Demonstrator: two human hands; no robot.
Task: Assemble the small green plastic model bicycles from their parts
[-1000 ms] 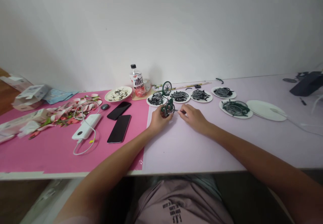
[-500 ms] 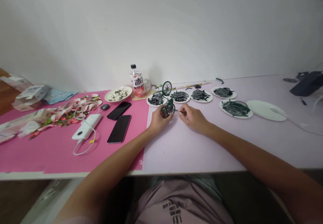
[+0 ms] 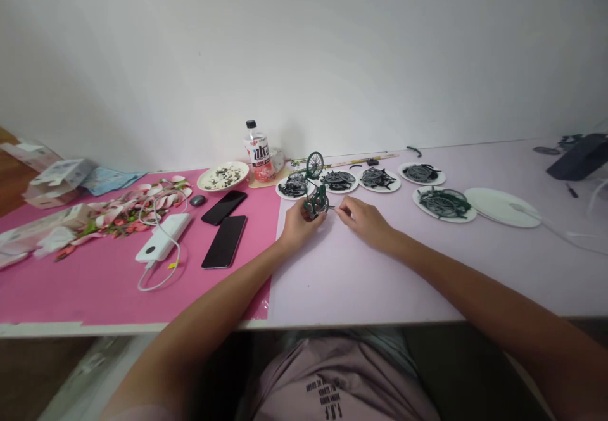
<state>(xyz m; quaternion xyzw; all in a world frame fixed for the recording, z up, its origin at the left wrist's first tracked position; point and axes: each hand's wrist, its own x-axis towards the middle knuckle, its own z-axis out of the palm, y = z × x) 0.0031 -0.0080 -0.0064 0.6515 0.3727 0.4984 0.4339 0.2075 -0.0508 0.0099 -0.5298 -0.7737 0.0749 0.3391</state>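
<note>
My left hand point(image 3: 299, 223) is closed around a small green model bicycle point(image 3: 317, 202), tilted so one wheel stands up away from me. Pinched in my right hand point(image 3: 361, 218) is a thin dark rod, perhaps a small screwdriver point(image 3: 332, 208). Its tip points left at the wheel nearest my left fingers; whether it touches cannot be made out. Just behind the bicycle, a white plate point(image 3: 280, 194) bears dark bicycle parts.
More plates of dark parts point(image 3: 380, 180) line the back, with green wheels point(image 3: 444, 204) on a nearer plate. An oval white plate point(image 3: 503, 209) lies right. Leftward are a drink bottle point(image 3: 260, 155), a bowl point(image 3: 206, 183), two phones point(image 3: 224, 242), a power bank point(image 3: 164, 237) and artificial petals point(image 3: 152, 199).
My right hand has shifted slightly, its fingers closing further over the thin rod. The left hand and the bicycle have stayed almost still.
</note>
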